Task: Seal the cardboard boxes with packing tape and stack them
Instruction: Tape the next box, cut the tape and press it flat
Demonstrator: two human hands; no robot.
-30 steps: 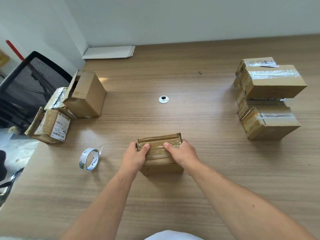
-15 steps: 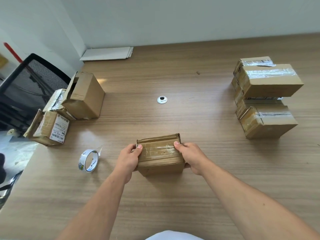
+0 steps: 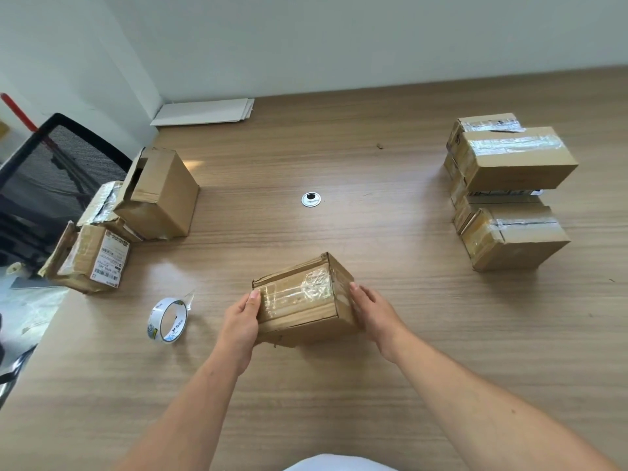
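Box [image 3: 302,300] now turned, tilted; left hand [image 3: 239,326], right hand [image 3: 375,312] grip sides.

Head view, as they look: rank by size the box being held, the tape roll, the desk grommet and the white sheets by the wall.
1. held box
2. white sheets, though they lie farthest, so true size is unsure
3. tape roll
4. grommet
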